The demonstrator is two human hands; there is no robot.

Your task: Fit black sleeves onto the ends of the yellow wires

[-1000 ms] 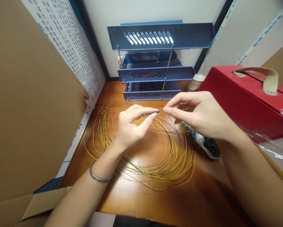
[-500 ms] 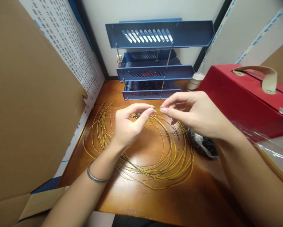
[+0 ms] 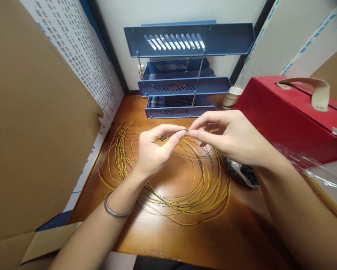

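Note:
Over the far part of a loose coil of yellow and black wires (image 3: 182,204), my two hands meet fingertip to fingertip. My left hand (image 3: 155,148) pinches between thumb and forefinger something tiny and dark, mostly hidden. Thumb and forefinger of my right hand (image 3: 227,137) are closed on a thin dark wire, of which only a short bit shows between the fingertips. Behind the left fingers, small black pieces (image 3: 162,138) lie on the wooden table (image 3: 157,238), partly covered. Other wire ends fan out left of my left hand.
A blue tiered file tray (image 3: 185,88) stands at the back, a paper cup (image 3: 232,97) beside it. To the right are a red box (image 3: 272,112) with a beige handle and a clear plastic bag of black pieces (image 3: 245,176). Cardboard (image 3: 39,123) walls the left side.
The fingertips of my two hands have come together, closing the small gap where the thin wire showed. My left hand has shifted slightly right. The coil has stayed put.

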